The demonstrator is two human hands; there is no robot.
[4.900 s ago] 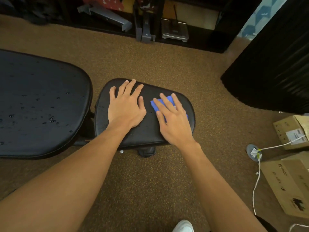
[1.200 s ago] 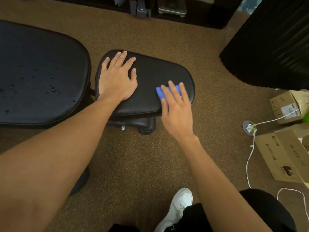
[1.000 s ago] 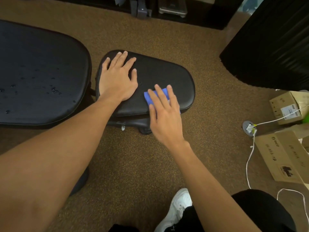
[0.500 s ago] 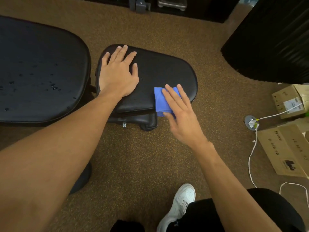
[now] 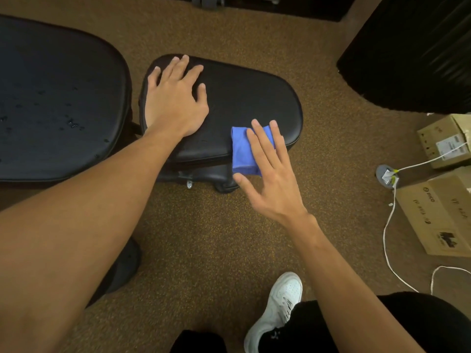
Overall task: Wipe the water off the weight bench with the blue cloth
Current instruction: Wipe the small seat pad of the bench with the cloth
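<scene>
Flat right hand (image 5: 272, 189) is pressing the limp cloth (image 5: 240, 151), probably best pinned mid-fold, at the seat (image 5: 242, 98) edge; flat left hand (image 5: 175, 103) is bracing.

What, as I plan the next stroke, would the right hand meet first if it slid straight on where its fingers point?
Only more bare seat pad: the right hand, resting on the blue cloth, points toward the pad's far edge, then carpet. The left hand seems clear of that line.

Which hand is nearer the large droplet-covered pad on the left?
Left. The left hand rests flat on the small pad, at the end beside the large pad; the right hand presses the blue cloth at the opposite end.
</scene>
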